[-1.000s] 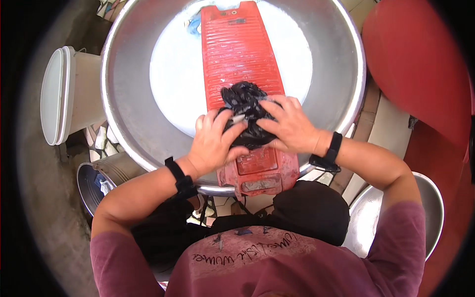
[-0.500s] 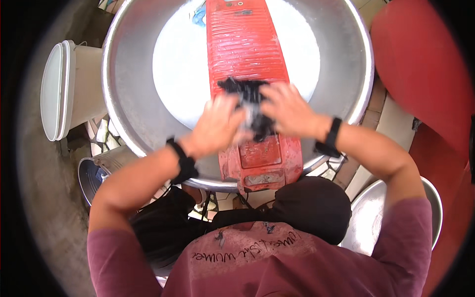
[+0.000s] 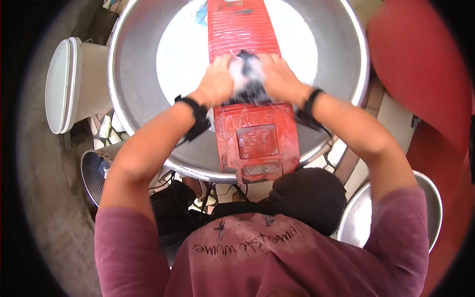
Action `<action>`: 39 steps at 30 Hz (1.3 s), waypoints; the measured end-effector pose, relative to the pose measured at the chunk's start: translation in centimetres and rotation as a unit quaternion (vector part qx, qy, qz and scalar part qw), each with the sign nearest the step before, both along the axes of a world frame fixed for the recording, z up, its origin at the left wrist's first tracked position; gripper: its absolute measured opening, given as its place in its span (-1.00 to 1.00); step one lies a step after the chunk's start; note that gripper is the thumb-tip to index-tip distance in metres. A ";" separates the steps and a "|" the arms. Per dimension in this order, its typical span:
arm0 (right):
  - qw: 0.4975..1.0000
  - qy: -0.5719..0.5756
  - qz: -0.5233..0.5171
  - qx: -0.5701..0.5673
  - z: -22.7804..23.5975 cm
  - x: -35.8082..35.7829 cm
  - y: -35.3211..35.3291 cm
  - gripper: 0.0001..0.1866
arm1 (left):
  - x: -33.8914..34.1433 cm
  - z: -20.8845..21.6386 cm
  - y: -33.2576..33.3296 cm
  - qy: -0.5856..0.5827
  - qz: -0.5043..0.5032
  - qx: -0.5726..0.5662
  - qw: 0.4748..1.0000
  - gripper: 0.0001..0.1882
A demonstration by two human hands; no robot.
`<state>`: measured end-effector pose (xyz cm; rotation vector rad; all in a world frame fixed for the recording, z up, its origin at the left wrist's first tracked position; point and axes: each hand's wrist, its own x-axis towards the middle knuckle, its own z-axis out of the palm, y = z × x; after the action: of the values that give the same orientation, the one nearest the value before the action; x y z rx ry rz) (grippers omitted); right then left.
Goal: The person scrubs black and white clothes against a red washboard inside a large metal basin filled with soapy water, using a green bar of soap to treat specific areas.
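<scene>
A red ridged washboard (image 3: 242, 37) leans across a large metal basin (image 3: 336, 64), its near end resting over the basin's front rim. On its ribbed middle lies a wet black cloth (image 3: 251, 89) with white suds on it. My left hand (image 3: 218, 79) grips the cloth's left side, and my right hand (image 3: 279, 79) presses on its right side. Both hands are closed on the cloth, slightly blurred. The cloth's kind cannot be made out. Whitish water (image 3: 183, 64) fills the basin's bottom, and a bit of blue material (image 3: 201, 16) shows beside the washboard's far end.
At the left stands a white lidded bucket (image 3: 64, 86), with a metal pail (image 3: 91, 173) below it. A smaller metal bowl (image 3: 429, 198) sits by my right side. A big red curved surface (image 3: 420, 59) rises at the right.
Both hands have pushed the black cloth farther up the washboard, away from me. More white suds show between my hands, and my arms are stretched farther forward.
</scene>
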<state>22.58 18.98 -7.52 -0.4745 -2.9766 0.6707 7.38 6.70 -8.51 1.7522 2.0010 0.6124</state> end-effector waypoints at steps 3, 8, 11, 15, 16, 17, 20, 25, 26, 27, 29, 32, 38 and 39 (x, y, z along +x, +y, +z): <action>0.998 -0.042 0.044 0.031 -0.8 0.0 0.2 -0.61 | 1.0 -1.3 -0.9 0.101 0.042 0.001 0.994 -0.45; 0.979 0.029 0.182 0.085 2.4 6.6 -3.8 -0.50 | 5.1 3.3 -8.4 0.088 -0.136 0.095 0.982 -0.45; 0.995 -0.016 0.061 0.082 0.2 0.4 -0.4 -0.63 | 0.5 0.2 -1.4 0.091 -0.028 0.003 0.995 -0.51; 0.997 0.014 0.050 0.065 -2.2 -0.4 1.2 -0.56 | 0.8 -1.9 -0.6 0.104 0.025 -0.019 0.994 -0.49; 0.995 0.014 0.094 0.033 -1.1 1.0 0.0 -0.52 | 1.7 -0.3 -3.2 0.081 -0.018 0.000 0.997 -0.47; 0.990 0.044 0.126 0.037 0.3 2.9 -1.4 -0.54 | 2.6 1.5 -5.2 0.056 -0.061 0.021 0.996 -0.45; 0.984 0.043 0.161 0.070 2.2 4.8 -3.2 -0.69 | 4.2 2.8 -6.5 0.078 -0.112 0.071 0.988 -0.49; 0.997 -0.043 0.029 0.061 -2.1 -2.3 3.3 -0.60 | -1.6 -2.3 1.9 0.026 0.000 -0.076 0.997 -0.45; 0.997 -0.049 0.039 0.049 -2.0 -1.9 2.8 -0.55 | -1.8 -2.0 2.3 -0.016 0.023 -0.070 0.997 -0.44; 0.996 -0.079 0.028 0.008 -1.9 -1.9 3.0 -0.43 | -2.2 -1.7 2.2 -0.070 0.028 -0.099 0.992 -0.36; 0.935 -0.123 0.052 -0.328 -0.2 -2.3 5.3 -0.28 | -2.2 -0.2 2.7 -0.190 0.093 -0.093 0.973 -0.29; 0.873 0.083 -0.225 -0.425 -0.8 -3.7 4.9 -0.30 | -1.5 -0.8 4.9 -0.134 0.172 -0.117 0.969 -0.26; 0.993 -0.054 -0.012 -0.106 0.9 1.1 -0.3 -0.49 | -0.4 0.8 -1.1 -0.143 0.049 -0.118 0.981 -0.39; 1.000 0.015 0.022 -0.002 1.5 4.0 -1.6 -0.46 | 2.2 2.2 -3.4 -0.031 0.035 -0.022 0.999 -0.40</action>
<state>26.57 17.40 -6.05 -0.3966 -2.9663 0.6827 9.61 3.30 -6.34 1.6244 2.0256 0.6318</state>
